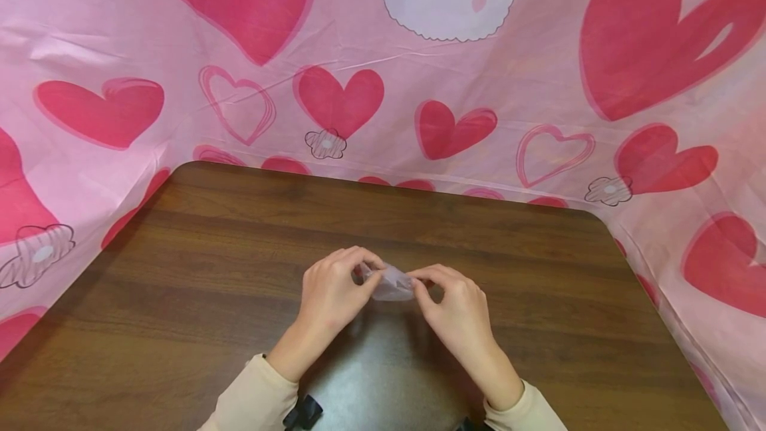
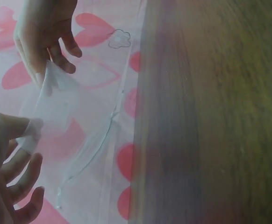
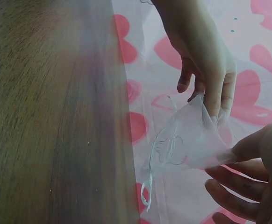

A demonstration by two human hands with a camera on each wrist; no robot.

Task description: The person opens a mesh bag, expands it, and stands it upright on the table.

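A small see-through whitish drawstring pouch [image 1: 391, 287] is stretched between both hands, raised over the table. My left hand [image 1: 335, 291] pinches one side of it between thumb and fingers. The opposite side is pinched by my right hand [image 1: 457, 298]. Seen from the left wrist, the thin pouch [image 2: 63, 105] has a pale cord [image 2: 101, 145] along the edge away from the fingertips. In the right wrist view that cord [image 3: 151, 158] ends in a small dangling loop. The pouch's sheer fabric lets the pattern behind show through.
The brown wood-grain table [image 1: 227, 231] stretches out around the hands. Behind it and along its sides hangs a pink curtain [image 1: 359, 25] with red hearts. Light glares off the tabletop near the front.
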